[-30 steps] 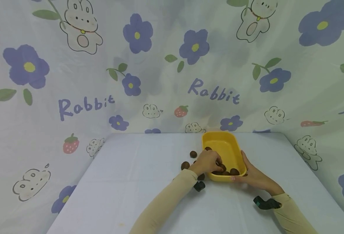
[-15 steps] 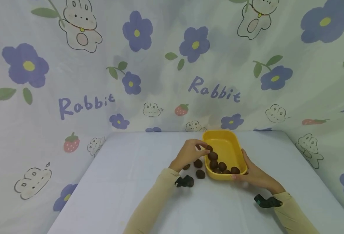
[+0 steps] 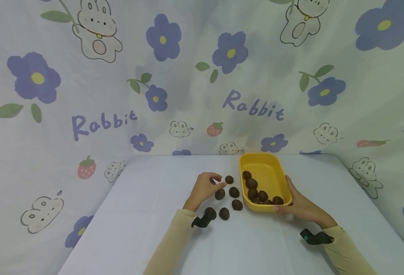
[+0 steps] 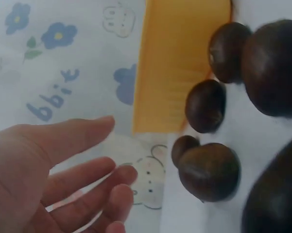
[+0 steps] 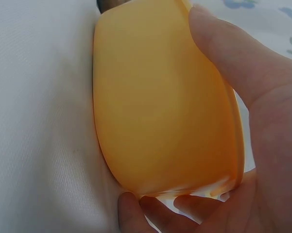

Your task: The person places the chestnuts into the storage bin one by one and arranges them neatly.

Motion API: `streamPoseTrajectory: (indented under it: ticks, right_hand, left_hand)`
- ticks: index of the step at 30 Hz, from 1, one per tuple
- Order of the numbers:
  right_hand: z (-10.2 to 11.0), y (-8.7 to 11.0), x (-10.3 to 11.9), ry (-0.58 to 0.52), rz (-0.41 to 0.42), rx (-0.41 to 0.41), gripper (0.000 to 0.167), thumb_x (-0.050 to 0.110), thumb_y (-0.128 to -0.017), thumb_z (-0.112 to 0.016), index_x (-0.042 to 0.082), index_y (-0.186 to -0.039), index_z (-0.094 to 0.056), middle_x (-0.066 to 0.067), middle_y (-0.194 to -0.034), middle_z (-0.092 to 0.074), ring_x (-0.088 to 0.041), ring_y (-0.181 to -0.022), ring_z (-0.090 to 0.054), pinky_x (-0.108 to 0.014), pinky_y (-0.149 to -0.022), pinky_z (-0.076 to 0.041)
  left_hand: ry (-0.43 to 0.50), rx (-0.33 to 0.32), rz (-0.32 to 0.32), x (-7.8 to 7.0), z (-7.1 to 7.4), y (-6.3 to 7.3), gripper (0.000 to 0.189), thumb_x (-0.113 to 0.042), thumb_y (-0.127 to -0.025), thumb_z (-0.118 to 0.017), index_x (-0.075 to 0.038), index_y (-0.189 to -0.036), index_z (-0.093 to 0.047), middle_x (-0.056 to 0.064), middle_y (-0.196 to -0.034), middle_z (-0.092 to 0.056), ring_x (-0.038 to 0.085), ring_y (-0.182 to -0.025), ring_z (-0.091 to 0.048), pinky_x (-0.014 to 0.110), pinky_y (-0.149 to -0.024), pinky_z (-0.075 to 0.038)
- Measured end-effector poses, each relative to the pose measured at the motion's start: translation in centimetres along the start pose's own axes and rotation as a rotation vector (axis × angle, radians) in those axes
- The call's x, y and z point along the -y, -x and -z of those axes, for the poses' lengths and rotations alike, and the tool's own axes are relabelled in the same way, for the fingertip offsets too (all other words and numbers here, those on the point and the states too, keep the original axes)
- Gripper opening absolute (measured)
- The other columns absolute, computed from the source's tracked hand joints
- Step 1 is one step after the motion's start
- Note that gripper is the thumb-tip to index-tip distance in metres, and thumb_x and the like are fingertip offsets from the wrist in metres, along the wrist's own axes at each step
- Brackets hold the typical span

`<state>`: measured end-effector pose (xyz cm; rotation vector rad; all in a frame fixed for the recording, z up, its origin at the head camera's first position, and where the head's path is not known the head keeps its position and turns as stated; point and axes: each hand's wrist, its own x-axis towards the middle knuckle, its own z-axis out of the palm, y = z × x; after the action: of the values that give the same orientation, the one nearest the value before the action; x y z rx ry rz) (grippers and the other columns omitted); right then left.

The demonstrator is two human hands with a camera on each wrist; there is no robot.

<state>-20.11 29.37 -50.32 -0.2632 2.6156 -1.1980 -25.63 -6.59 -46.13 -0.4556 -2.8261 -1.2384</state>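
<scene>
My left hand (image 3: 203,189) hovers over the left part of a loose group of brown chestnuts, its thumb and fingers apart and nothing between them. One chestnut (image 3: 219,194) lies just below the fingertips, another (image 3: 229,179) a little beyond them. In the left wrist view, glossy dark chestnuts (image 4: 209,171) sit to the right of the spread fingers (image 4: 87,201). A yellow rectangular tray (image 3: 268,173) stands to the right, with several chestnuts (image 3: 251,183) along its left and near sides. My right hand (image 3: 303,204) grips its near right corner, thumb and fingers on the outer walls (image 5: 155,97).
More chestnuts lie between the left hand and the tray, including a chestnut (image 3: 237,205) close to the tray's left wall. Two others rest nearer me, one partly behind the dark left wrist camera (image 3: 203,220). A patterned curtain (image 3: 188,76) rises behind the white table (image 3: 146,191).
My left hand has come out of the tray, passed its left rim and moved left over the loose chestnuts, now empty. The right hand keeps its hold on the tray.
</scene>
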Motion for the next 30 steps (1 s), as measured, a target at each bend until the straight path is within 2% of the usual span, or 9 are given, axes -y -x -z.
streamPoseTrajectory:
  ticks: [6, 12, 16, 22, 30]
  right_hand:
    - [0.0, 0.0, 0.2, 0.001, -0.007, 0.007, 0.133, 0.051, -0.086, -0.078, 0.014, -0.162, 0.024, -0.029, -0.171, 0.009, -0.060, -0.154, -0.006, -0.081, -0.112, -0.018]
    - [0.3, 0.0, 0.3, 0.008, -0.004, 0.004, 0.133, 0.050, -0.086, -0.079, 0.012, -0.162, 0.023, -0.031, -0.171, 0.007, -0.061, -0.154, -0.007, -0.080, -0.113, -0.019]
    - [0.3, 0.0, 0.2, 0.007, -0.001, 0.003, 0.133, 0.050, -0.086, -0.079, 0.011, -0.162, 0.024, -0.031, -0.170, 0.007, -0.061, -0.153, -0.008, -0.080, -0.113, -0.019]
    - [0.4, -0.1, 0.2, -0.003, 0.001, 0.006, 0.133, 0.049, -0.086, -0.079, 0.011, -0.162, 0.023, -0.031, -0.171, 0.008, -0.061, -0.153, -0.007, -0.080, -0.113, -0.018]
    - [0.3, -0.1, 0.0, -0.013, 0.016, 0.005, 0.133, 0.047, -0.085, -0.080, 0.011, -0.162, 0.023, -0.031, -0.171, 0.008, -0.061, -0.153, -0.008, -0.080, -0.112, -0.019]
  left_hand:
    - [-0.069, 0.022, 0.064, 1.0, -0.4, 0.3, 0.040, -0.028, -0.088, -0.082, -0.001, -0.116, -0.076, 0.010, -0.106, -0.077, 0.016, -0.083, -0.062, 0.027, -0.070, -0.051]
    - [-0.121, 0.058, 0.145, 0.7, -0.8, 0.5, 0.047, -0.030, -0.086, -0.085, -0.001, -0.120, -0.073, 0.012, -0.109, -0.074, 0.023, -0.092, -0.066, 0.039, -0.082, -0.056]
    - [-0.129, 0.065, 0.162, 0.7, -1.4, 0.7, 0.049, -0.028, -0.084, -0.087, 0.002, -0.120, -0.072, 0.015, -0.109, -0.074, 0.026, -0.097, -0.068, 0.044, -0.089, -0.057]
    - [-0.173, 0.088, 0.149, 0.5, -1.7, 0.8, 0.049, -0.023, -0.080, -0.089, 0.003, -0.118, -0.072, 0.016, -0.106, -0.075, 0.025, -0.091, -0.068, 0.044, -0.086, -0.058]
    - [-0.194, 0.078, 0.164, 0.4, -1.4, 0.9, 0.044, -0.020, -0.077, -0.091, 0.004, -0.109, -0.074, 0.015, -0.098, -0.073, 0.025, -0.085, -0.064, 0.043, -0.082, -0.056]
